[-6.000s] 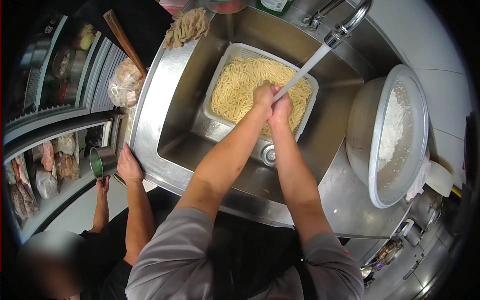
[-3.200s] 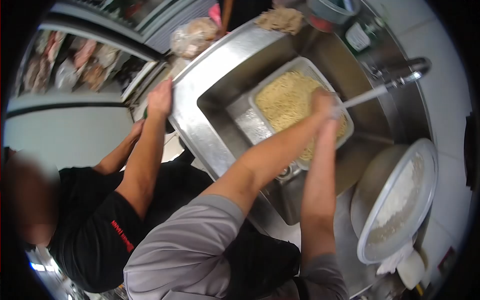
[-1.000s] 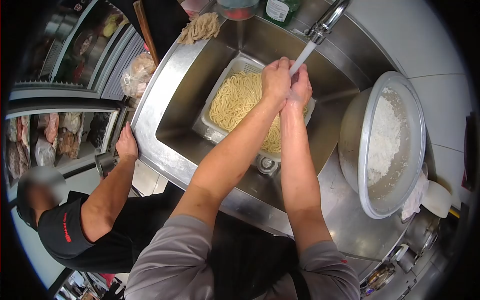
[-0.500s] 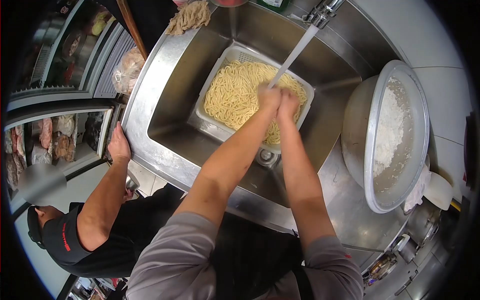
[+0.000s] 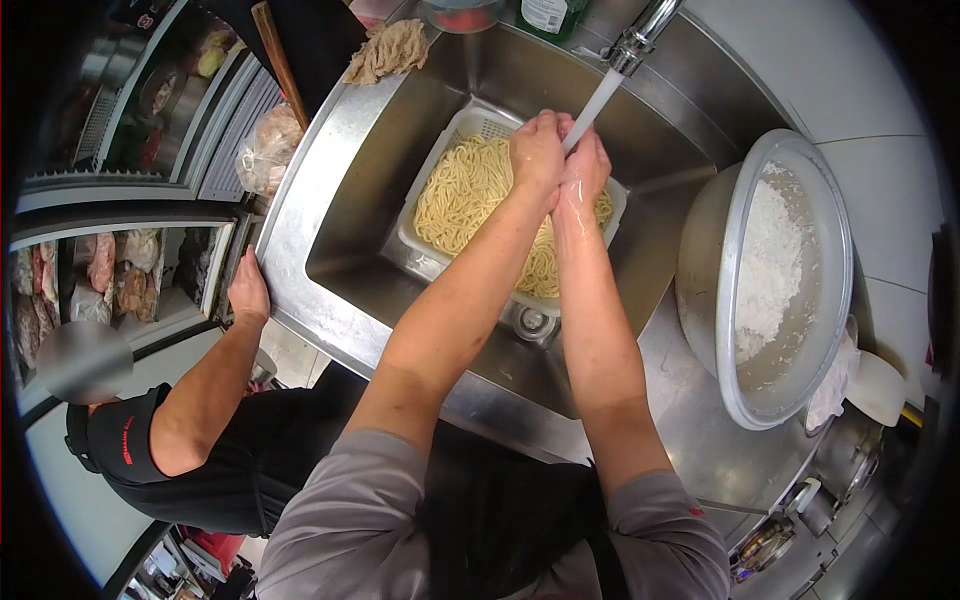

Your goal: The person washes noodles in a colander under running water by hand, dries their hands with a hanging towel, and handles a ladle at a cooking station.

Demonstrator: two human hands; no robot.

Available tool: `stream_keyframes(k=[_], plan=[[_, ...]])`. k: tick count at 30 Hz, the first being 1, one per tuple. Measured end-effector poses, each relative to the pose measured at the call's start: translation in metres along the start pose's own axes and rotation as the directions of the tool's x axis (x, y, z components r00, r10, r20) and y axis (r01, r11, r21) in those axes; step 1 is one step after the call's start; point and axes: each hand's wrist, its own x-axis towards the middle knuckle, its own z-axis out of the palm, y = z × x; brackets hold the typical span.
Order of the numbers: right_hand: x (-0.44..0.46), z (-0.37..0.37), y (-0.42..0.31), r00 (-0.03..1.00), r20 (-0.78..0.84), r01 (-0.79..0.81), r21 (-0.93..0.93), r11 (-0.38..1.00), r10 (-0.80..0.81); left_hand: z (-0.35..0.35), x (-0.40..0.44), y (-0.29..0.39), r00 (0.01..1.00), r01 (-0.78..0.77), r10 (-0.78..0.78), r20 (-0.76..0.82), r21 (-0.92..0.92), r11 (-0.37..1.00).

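Note:
My left hand (image 5: 538, 157) and my right hand (image 5: 588, 168) are side by side, cupped and touching, under the stream of water (image 5: 597, 105) from the metal faucet (image 5: 632, 48). Their fingers are partly curled and point toward the faucet; no object shows in them. Water wets the right wrist. Beneath the hands, pale yellow noodles (image 5: 465, 190) fill a white perforated basket (image 5: 409, 215), partly hidden by my forearms. The basket sits inside a stainless steel sink (image 5: 365, 190), beside the drain (image 5: 533, 322).
A large bowl of white flour (image 5: 770, 270) leans tilted on the right counter. A crumpled cloth (image 5: 388, 50) and a green bottle (image 5: 548, 15) lie along the sink's back edge. At left, a co-worker's hand (image 5: 248, 288) touches the sink rim near an open fridge (image 5: 110, 275).
My hands have risen from low over the noodles toward the faucet and turned from clasped to cupped beneath the water. The view has shifted slightly.

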Motion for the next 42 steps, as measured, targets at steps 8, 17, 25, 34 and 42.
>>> stream_keyframes(k=[8,17,25,34,42], plan=[[-0.012,0.035,-0.058,0.992,0.094,0.085,0.038,0.996,-0.088,0.031,-0.016,0.057,0.981,-0.149,0.148,0.125,-0.005,0.989],[0.011,0.017,0.038,0.990,0.114,0.112,-0.260,0.959,-0.084,-0.034,0.023,0.021,0.990,-0.109,0.120,-0.072,0.145,0.983],[0.005,-0.093,0.117,0.908,-0.155,-0.406,-0.083,0.910,0.390,-0.113,0.037,-0.103,0.904,0.382,-0.363,-0.227,0.048,0.923],[-0.009,0.009,-0.025,0.994,-0.003,-0.110,0.049,0.993,0.110,0.014,-0.025,0.036,0.997,-0.076,0.077,-0.003,0.166,0.983],[-0.025,-0.054,-0.019,0.998,0.052,-0.025,0.039,0.999,0.023,0.007,-0.052,-0.022,0.946,-0.324,0.275,0.173,0.433,0.841]])
